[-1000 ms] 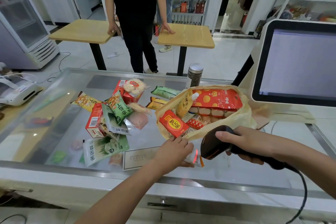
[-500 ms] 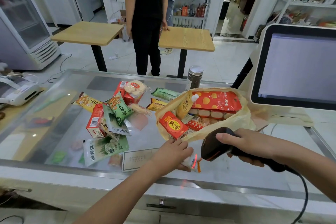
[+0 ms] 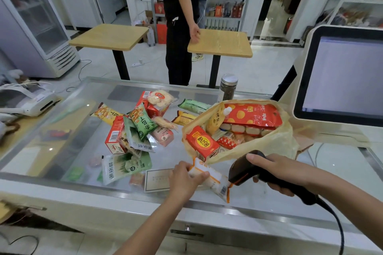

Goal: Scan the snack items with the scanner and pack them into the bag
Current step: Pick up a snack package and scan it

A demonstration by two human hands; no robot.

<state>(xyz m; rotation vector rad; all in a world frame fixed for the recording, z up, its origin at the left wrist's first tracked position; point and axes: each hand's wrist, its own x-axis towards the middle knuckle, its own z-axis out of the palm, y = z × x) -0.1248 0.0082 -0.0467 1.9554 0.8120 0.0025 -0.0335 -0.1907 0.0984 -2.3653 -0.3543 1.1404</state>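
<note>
**Snack packet held to the scanner beside the open bag**

The left hand (image 3: 184, 180) curls its fingers and thumb round the upper end of a white-and-orange snack packet (image 3: 213, 182), holding it over the near edge of the glass counter (image 3: 269, 201). The packet's long axis runs from 10 o'clock to 4 o'clock. Its barcode end points to 4 o'clock, away from the gripping hand.

The right hand (image 3: 277, 172) is wrapped fully round the handle of the black handheld scanner (image 3: 245, 166), with the thumb lying along the top. The scanner's head points to about 8 o'clock, and its orange-edged nose sits just beside the packet's barcode corner. Its cable (image 3: 339, 232) trails off toward 5 o'clock.

At 12 o'clock from the packet lies the yellowish plastic bag (image 3: 275, 143), on its side with its mouth open toward 9 o'clock. A red box (image 3: 202, 143) sits in the mouth. Behind it are a yellow spouted pouch (image 3: 215, 120) and a red pouch with orange dots (image 3: 252, 116).

At 10 o'clock from the left hand is a loose pile of snacks, among them a red carton (image 3: 114, 138), a green packet (image 3: 143, 120) and a pale green packet (image 3: 124, 166). A white card (image 3: 157, 179) lies just at 9 o'clock of that hand.

Farther out, a metal-lidded jar (image 3: 228, 87) stands at 12 o'clock from the bag, and a monitor (image 3: 342, 76) at 2 o'clock. A person in black (image 3: 180, 27) stands between two wooden tables (image 3: 109, 36).
</note>
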